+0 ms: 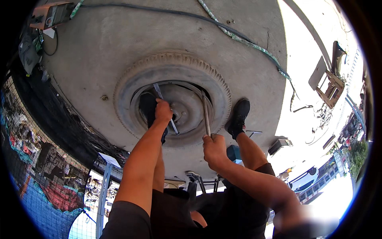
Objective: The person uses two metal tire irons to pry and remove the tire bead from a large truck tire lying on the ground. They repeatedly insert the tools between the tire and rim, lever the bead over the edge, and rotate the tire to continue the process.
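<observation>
A dusty tire (pixel 171 65) lies flat on the concrete around a metal rim (pixel 187 123). My left hand (pixel 162 112) is shut on a pale metal bar (pixel 158 90), which slants across the rim, one end at the inner edge of the tire. My right hand (pixel 215 151) grips a longer, brownish bar (pixel 205 111) that reaches between tire and rim at the upper right. My left dark shoe (pixel 148 104) rests on the wheel, partly hidden by that hand. My right shoe (pixel 240 114) stands on the floor just outside the tire.
Hoses (pixel 187 15) cross the floor beyond the tire. An orange machine (pixel 47 14) sits at top left, dark netting (pixel 47 167) at left. At right are a wooden frame (pixel 332 89), a dark box (pixel 279 146) and scattered metal parts. A teal container (pixel 233 152) shows behind my right hand.
</observation>
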### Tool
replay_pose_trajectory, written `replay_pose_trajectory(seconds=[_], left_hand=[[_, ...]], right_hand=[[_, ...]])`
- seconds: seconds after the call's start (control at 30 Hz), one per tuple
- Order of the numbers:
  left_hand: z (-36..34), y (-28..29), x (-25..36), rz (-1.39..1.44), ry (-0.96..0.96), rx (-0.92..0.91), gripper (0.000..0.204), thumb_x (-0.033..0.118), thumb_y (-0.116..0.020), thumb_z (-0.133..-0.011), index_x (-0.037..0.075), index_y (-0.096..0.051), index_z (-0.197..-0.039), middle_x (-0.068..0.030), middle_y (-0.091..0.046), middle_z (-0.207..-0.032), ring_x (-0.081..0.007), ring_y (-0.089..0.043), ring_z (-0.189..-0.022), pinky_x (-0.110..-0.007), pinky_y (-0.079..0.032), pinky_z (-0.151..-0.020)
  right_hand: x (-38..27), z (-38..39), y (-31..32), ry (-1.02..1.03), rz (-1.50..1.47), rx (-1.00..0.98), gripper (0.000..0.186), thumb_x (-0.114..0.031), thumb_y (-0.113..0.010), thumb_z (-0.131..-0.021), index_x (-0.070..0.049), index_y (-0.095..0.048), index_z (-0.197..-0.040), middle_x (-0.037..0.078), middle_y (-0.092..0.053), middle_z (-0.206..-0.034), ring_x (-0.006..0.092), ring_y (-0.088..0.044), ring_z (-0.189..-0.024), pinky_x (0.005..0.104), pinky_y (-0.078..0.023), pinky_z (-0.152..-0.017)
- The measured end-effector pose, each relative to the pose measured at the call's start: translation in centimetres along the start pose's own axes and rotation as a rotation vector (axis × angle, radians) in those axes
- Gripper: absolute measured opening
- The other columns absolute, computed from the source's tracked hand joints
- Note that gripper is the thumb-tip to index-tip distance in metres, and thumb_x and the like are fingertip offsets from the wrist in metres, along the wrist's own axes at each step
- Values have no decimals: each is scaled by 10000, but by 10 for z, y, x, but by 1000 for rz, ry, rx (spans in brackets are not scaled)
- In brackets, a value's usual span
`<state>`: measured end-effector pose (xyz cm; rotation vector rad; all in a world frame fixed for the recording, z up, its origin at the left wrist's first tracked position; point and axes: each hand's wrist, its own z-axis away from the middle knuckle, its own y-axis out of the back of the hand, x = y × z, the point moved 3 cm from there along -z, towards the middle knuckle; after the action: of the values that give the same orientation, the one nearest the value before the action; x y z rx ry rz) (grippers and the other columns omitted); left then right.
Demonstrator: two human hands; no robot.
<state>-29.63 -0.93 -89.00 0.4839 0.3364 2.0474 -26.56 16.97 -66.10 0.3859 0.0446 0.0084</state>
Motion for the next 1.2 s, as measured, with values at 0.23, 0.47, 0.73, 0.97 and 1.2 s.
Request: replay_pose_trajectory(seconds=[0.23, 0.47, 0.73, 0.97, 1.2], left_hand=[[10, -19, 1, 27, 18, 0, 774, 81, -737, -708, -217, -230, -1212, -273, -620, -940, -370, -639, -869, -392, -535, -746], [24, -19, 26, 151, 145, -91, 852, 70, -704, -756, -215, -125, -1312, -274, -616, -961, -381, -655, -756, -401, -562, -579], [-7, -43, 26, 114, 70, -33, 830, 36, -689, -760, -226, -113, -1297, -271, -625, -865, -341, -658, -626, -382, -543, -468], [22, -51, 15, 149, 48, -16, 459, 0, -668, -767, -91, -269, -973, -250, -591, -687, -310, -620, -466, -370, -489, -355], [24, -71, 17, 261, -1, -32, 477, 12, -676, -764, -96, -271, -992, -262, -591, -740, -324, -629, -493, -378, -481, -344]], right_hand=[[4, 25, -4, 221, 135, 181, 293, -158, -518, -880, 64, -534, -689, 270, -537, -608, 458, -567, -636, 482, -406, -558], [80, 3, -9, 304, 153, 222, 221, -155, -501, -900, 31, -485, -782, 278, -557, -640, 485, -556, -646, 536, -400, -556], [152, -106, -126, 195, 105, 146, 202, -167, -490, -915, 15, -402, -901, 311, -569, -732, 498, -556, -715, 572, -393, -607], [216, -122, -24, 341, 271, 217, 156, -137, -540, -878, -4, -464, -849, 272, -584, -758, 491, -550, -756, 547, -406, -658], [199, -180, 104, 556, 533, 314, 163, -131, -600, -814, -9, -493, -804, 237, -584, -760, 465, -547, -784, 507, -419, -643]])
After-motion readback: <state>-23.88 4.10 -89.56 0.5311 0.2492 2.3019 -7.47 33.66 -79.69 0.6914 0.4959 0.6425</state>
